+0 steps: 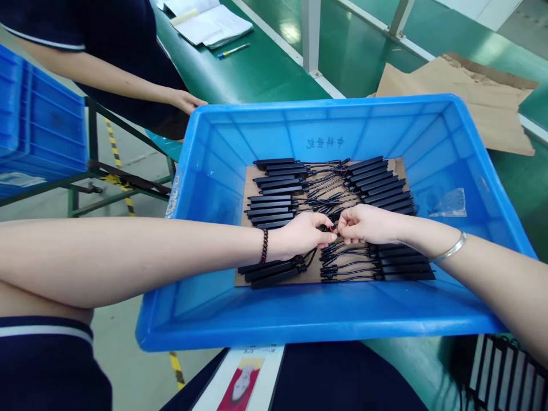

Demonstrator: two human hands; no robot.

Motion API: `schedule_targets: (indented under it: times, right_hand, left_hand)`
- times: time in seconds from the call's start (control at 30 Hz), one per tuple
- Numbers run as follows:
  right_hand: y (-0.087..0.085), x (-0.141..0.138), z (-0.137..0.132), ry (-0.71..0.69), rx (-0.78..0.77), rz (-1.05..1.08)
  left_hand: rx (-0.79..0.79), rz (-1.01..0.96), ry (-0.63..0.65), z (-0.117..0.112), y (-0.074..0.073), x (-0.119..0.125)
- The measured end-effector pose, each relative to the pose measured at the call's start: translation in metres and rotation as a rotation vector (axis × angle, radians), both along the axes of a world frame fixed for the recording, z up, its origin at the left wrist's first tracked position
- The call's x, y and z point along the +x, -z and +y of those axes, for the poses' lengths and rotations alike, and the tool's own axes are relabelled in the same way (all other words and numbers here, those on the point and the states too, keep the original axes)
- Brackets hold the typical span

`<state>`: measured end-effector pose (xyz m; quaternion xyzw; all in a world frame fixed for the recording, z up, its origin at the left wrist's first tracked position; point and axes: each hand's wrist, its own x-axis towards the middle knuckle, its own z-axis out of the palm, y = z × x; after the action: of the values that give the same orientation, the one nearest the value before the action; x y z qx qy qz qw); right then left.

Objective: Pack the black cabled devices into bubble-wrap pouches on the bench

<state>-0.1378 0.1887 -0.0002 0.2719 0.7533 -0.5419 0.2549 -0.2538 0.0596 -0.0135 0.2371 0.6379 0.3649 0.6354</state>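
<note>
A large blue plastic crate (265, 319) rests in front of me. On its floor lies a brown cardboard sheet (317, 274) covered with several flat black bar-shaped parts (274, 205) with thin black cables, laid in rows left and right. My left hand (302, 234), with a dark bead bracelet at the wrist, and my right hand (368, 224), with a silver bangle, meet over the middle of the sheet. Both pinch a small black cable end (334, 230) between the fingertips.
A small clear plastic bag (449, 204) lies in the crate's right side. Another person's hand (186, 101) rests at the crate's far left corner. Papers (209, 23) and a pen (233, 51) lie on the green table; torn cardboard (471, 91) is behind right. Another blue crate (38, 131) stands left.
</note>
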Motion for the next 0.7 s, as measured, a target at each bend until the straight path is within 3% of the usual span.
schedule_targets:
  times: [0.13, 0.3, 0.47, 0.7]
  right_hand:
    - [0.006, 0.003, 0.004, 0.008, -0.104, -0.05]
    - [0.005, 0.001, 0.013, 0.129, -0.102, -0.028]
    - [0.001, -0.001, 0.016, 0.147, -0.144, 0.008]
    - [0.004, 0.001, 0.015, 0.14, -0.075, 0.089]
  left_hand:
    - [0.014, -0.005, -0.002, -0.001, 0.002, 0.0]
    - [0.078, 0.0, 0.0, -0.001, 0.004, -0.002]
    - [-0.006, 0.09, 0.038, -0.001, 0.005, -0.002]
    - [-0.005, 0.003, -0.035, -0.005, 0.016, 0.002]
